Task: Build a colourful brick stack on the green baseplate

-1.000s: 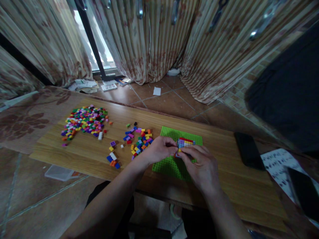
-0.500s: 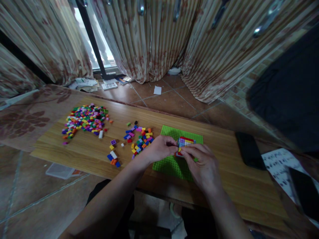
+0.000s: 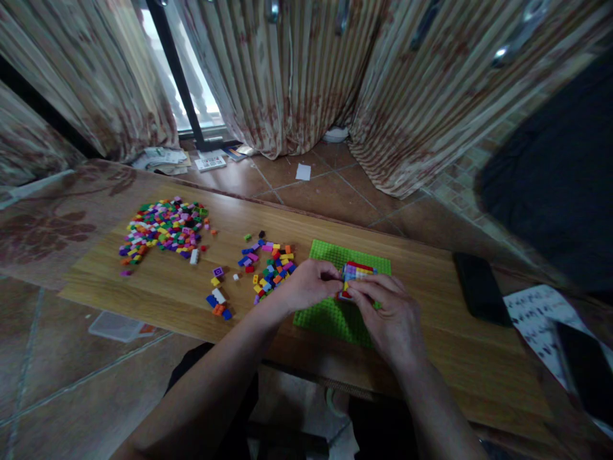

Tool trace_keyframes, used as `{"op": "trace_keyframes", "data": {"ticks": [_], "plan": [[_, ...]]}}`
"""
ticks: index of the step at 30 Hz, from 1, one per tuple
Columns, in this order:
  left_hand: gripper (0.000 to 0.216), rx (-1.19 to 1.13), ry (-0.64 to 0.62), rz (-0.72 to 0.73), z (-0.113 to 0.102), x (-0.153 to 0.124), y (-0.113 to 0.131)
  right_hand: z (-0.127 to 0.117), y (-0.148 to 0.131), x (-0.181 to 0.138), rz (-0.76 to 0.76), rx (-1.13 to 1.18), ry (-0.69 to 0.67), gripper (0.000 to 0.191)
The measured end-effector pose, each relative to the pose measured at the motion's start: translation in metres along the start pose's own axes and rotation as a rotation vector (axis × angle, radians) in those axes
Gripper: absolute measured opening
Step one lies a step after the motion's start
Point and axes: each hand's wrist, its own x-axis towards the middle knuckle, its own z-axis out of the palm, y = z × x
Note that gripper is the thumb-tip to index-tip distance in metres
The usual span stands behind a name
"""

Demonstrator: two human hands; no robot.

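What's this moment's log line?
left hand: at brick build, left side | right hand: at build, right side | build: over green board | loose bricks: left of board

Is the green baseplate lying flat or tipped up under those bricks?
Flat: the baseplate lies on the table, with no visible edge raised. The left hand and right hand hide part of it.

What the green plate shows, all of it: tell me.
The plate is flat, four-sided, bright green and plastic-looking, covered in small studs. It lies on the wooden table, right of the loose bricks. A multicoloured brick build appears to rest on it. The left hand and right hand hide parts of it; whether they touch it is unclear. Its near part is shaded.
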Motion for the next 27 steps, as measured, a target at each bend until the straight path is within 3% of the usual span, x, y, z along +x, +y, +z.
{"op": "trace_keyframes", "data": {"ticks": [9,20,27], "plan": [[0.018,-0.027,-0.011,-0.017,0.001,0.002,-0.005,0.001,0.000,-0.001,-0.035,-0.009,0.026,0.014],[0.015,0.019,0.005,0.066,0.002,0.002,-0.008,0.001,-0.001,-0.001,-0.028,-0.021,0.036,0.012],[0.013,0.173,0.111,0.120,0.006,-0.001,0.003,0.002,-0.002,-0.001,-0.023,-0.015,0.057,0.011]]}}
